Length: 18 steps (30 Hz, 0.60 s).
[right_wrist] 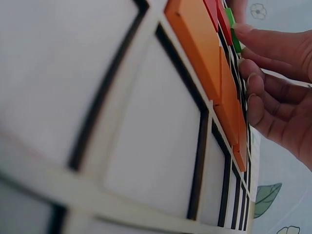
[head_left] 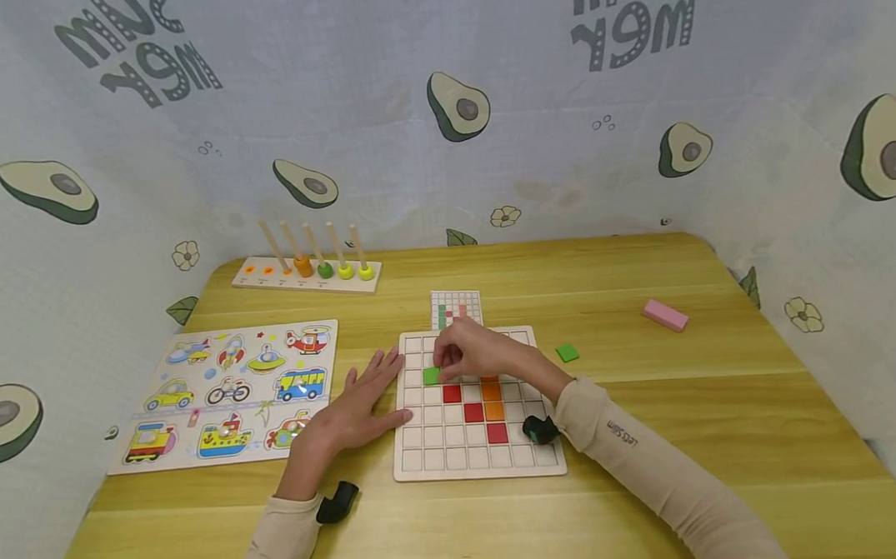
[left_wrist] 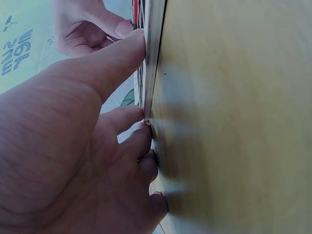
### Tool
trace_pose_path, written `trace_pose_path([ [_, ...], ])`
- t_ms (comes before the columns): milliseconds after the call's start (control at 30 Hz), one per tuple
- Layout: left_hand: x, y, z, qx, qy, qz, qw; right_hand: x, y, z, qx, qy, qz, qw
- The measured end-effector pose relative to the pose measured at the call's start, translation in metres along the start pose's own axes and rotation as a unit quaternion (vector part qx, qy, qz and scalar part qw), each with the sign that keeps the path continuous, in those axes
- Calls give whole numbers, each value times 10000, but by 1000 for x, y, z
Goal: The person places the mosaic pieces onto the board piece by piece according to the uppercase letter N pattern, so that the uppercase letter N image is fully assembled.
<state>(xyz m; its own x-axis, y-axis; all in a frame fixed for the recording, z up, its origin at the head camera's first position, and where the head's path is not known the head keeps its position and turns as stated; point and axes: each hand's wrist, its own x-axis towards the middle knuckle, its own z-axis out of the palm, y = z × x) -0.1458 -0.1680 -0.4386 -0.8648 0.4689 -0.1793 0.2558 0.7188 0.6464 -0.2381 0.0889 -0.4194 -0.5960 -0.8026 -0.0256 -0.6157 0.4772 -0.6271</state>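
A wooden grid board (head_left: 480,467) lies on the table, holding red tiles (head_left: 473,413) on a diagonal and orange tiles (head_left: 494,411) beside them. My right hand (head_left: 474,349) reaches over its upper left part, pinching a green tile (head_left: 432,376) at a square there. In the right wrist view the thumb is on that green tile (right_wrist: 233,30), with the other fingers curled close to the board. My left hand (head_left: 356,410) rests at the board's left edge, fingers spread and thumb touching the rim. Beyond the board lies a small pattern card (head_left: 455,299), partly hidden by the right hand.
A loose green tile (head_left: 567,353) lies right of the board, and a pink block (head_left: 666,315) farther right. A vehicle picture puzzle (head_left: 228,406) occupies the left side. Behind it stands a peg stand (head_left: 305,277) with coloured beads. A printed cloth (head_left: 381,124) hangs around the table.
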Motion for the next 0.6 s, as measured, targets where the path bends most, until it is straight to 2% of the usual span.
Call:
trace_pose_path([
  [600, 0, 0, 0, -56, -3, 11, 10000, -1, -3, 0, -265, 29, 60, 9996],
])
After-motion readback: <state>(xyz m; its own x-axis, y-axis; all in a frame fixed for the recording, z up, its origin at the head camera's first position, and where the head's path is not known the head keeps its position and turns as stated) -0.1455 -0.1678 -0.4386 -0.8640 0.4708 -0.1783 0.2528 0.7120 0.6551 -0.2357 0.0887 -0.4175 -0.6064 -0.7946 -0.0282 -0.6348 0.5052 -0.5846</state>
